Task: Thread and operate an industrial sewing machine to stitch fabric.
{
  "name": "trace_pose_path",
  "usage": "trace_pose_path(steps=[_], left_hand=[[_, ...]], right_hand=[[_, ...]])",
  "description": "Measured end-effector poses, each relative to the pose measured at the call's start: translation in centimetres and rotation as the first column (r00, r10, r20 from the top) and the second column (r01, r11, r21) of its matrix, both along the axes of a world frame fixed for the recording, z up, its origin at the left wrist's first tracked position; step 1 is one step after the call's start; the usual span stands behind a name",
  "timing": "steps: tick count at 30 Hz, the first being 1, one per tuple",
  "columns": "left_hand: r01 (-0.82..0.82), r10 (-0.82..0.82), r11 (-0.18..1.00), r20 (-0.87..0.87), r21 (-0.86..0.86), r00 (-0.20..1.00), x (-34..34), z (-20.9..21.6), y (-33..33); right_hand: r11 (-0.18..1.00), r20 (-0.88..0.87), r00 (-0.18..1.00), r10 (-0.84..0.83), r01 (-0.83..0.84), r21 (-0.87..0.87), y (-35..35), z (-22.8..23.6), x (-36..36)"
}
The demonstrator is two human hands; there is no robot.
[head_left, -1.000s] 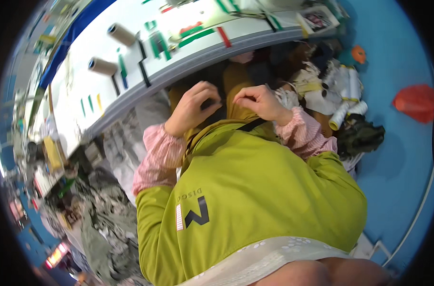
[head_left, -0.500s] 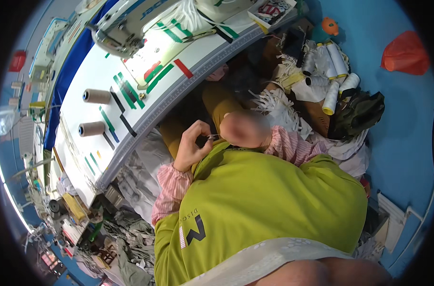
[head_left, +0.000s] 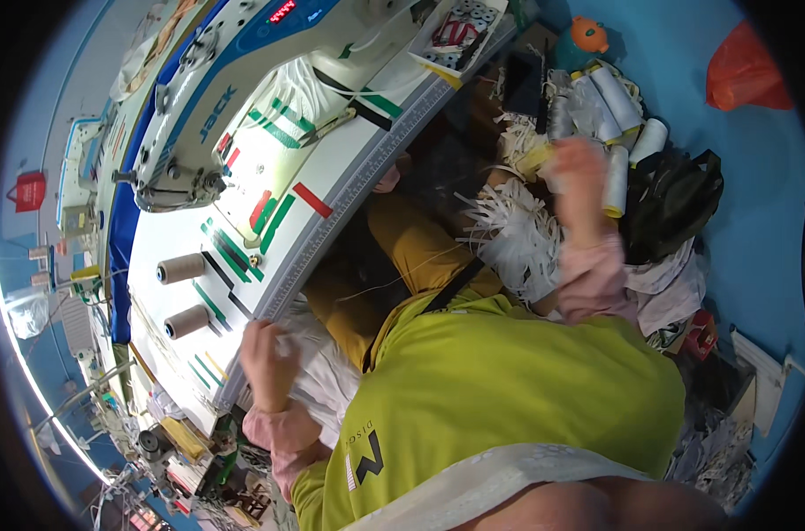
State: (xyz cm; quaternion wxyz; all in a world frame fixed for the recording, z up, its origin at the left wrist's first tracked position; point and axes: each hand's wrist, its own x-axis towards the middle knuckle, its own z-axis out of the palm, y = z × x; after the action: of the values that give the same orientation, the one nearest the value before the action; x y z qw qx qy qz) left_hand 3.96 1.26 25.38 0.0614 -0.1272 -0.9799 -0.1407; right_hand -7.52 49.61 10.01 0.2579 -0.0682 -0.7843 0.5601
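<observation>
My left hand (head_left: 270,361) is at the front edge of the white sewing table (head_left: 159,358), its fingers curled in; anything between them is hidden. My right hand (head_left: 581,186) is raised on the right, smeared by motion, over white fabric strips (head_left: 513,234) and beside white thread cones (head_left: 615,177). A thin pale thread (head_left: 394,285) runs slantwise over my lap, between the two hands; its ends cannot be made out. A dark strip (head_left: 451,288) lies across my lap at the top of the yellow-green apron (head_left: 509,380).
A sewing machine (head_left: 234,97) stands lit on the table. Brown thread cones (head_left: 181,268), green strips (head_left: 279,221), a red strip (head_left: 312,200), tweezers (head_left: 327,128) and a bobbin box (head_left: 458,35) lie there. Dark cloth (head_left: 672,208) is heaped at the right.
My hands, close together over my lap before, have moved apart: the left toward the table edge, the right up and to the right. The view has shifted, showing more of the sewing machine.
</observation>
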Motion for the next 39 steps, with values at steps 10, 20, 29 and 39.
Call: trace_pose_path(steps=[10, 20, 29, 39], left_hand=[[0.478, -0.48, 0.877, -0.021, -0.051, 0.877, -5.7, 1.1, 10.1], [-0.193, 0.316, 0.878, 0.228, -0.439, 0.921, 8.7, -3.9, -11.1], [0.387, -0.395, 0.907, -0.014, -0.165, 0.919, -2.8, 2.6, 9.9], [-0.023, 0.061, 0.976, 0.173, -0.216, 0.983, 7.3, -3.7, -4.8]], right_hand=[[-0.185, -0.275, 0.203, 0.94, -0.374, -0.909, -14.5, 4.1, 2.9], [0.428, -0.323, 0.894, -0.312, -0.171, -0.887, 12.6, -0.3, -1.2], [-0.201, -0.11, -0.177, 0.978, -0.661, -0.723, -21.5, 5.0, 5.5], [-0.293, -0.515, 0.855, 0.069, -0.476, -0.829, 8.3, -1.9, -1.7]])
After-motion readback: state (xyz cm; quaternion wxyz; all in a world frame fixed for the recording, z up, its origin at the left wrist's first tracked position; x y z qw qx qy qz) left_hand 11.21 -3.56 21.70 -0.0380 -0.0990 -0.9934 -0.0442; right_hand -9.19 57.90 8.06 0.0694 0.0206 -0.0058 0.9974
